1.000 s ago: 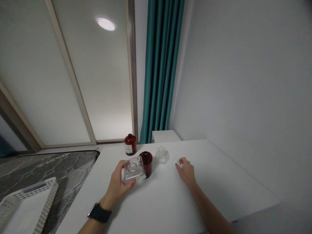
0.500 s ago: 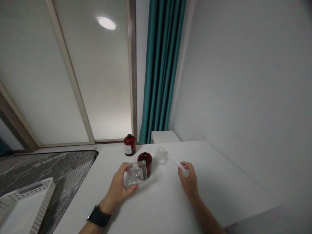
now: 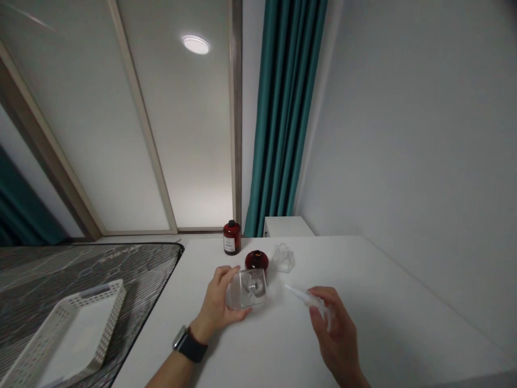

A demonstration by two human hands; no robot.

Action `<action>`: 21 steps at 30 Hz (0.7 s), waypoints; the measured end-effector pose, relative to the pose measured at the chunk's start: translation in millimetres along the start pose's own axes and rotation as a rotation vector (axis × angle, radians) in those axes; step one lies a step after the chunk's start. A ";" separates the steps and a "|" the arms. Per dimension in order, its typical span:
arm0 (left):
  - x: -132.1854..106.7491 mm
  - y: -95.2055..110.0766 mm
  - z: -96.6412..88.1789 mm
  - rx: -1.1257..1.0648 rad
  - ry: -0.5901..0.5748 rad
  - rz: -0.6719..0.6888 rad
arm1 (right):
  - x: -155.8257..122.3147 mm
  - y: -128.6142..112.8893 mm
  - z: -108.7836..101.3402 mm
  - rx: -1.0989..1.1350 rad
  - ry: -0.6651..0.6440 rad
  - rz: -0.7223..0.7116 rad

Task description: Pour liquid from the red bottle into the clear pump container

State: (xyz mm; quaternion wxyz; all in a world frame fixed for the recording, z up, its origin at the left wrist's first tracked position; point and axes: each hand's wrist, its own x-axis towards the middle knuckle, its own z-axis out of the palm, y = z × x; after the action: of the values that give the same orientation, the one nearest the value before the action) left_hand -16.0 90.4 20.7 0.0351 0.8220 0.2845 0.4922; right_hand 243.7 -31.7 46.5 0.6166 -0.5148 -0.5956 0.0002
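Observation:
My left hand grips a clear square glass bottle standing on the white table; a dark watch sits on that wrist. My right hand is raised above the table and pinches a thin clear plastic pipette, whose tip points left toward the glass bottle. Just behind the glass bottle stands a dark red jar. A small clear glass stopper-like piece lies to the right of the jar.
A dark red bottle with a black cap and white label stands at the table's far edge. A white perforated tray rests on a dark marbled surface at the left. A teal curtain and white wall rise behind.
My right hand lifted the pipette off the table and drew back toward me. The left hand tilted the glass bottle more upright. The view shifted so everything sits further right.

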 end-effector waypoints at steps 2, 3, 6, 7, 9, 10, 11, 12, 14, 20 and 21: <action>-2.0 0.2 -1.3 0.021 -0.049 0.001 | 2.2 -8.0 -1.3 0.002 -0.054 -0.040; -2.8 0.3 -1.8 0.035 -0.067 0.009 | 2.7 -10.0 -1.5 0.001 -0.083 -0.059; -3.0 1.7 -2.2 0.082 -0.071 0.077 | 2.9 -11.1 -1.6 0.000 -0.151 -0.102; -2.1 2.7 -2.1 0.091 -0.063 0.110 | 3.1 -10.7 -1.8 0.002 -0.164 -0.110; 0.8 5.5 -1.9 0.091 -0.049 0.173 | 4.5 -10.6 -2.5 -0.004 -0.173 -0.119; 2.6 7.2 -2.0 0.084 -0.046 0.196 | 5.7 -11.1 -2.7 -0.007 -0.174 -0.120; 4.4 8.9 -2.1 0.077 -0.047 0.215 | 7.1 -12.1 -2.6 -0.008 -0.175 -0.119; 6.1 10.7 -2.3 0.072 -0.052 0.225 | 8.6 -13.5 -2.0 -0.004 -0.179 -0.119; 8.7 13.8 -3.0 0.070 -0.064 0.236 | 11.1 -17.2 0.9 0.015 -0.199 -0.127; 10.5 15.3 -4.5 0.078 -0.104 0.230 | 12.4 -23.6 21.9 0.050 -0.227 -0.147; 10.3 14.5 -4.3 0.072 -0.103 0.219 | 12.7 -23.5 25.7 0.046 -0.215 -0.142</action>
State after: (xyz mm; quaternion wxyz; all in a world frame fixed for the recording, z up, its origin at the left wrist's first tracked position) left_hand -9.6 82.6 35.9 -0.0339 0.8731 0.2083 0.4396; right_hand 214.1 -18.6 64.6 0.5594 -0.4540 -0.6931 0.0251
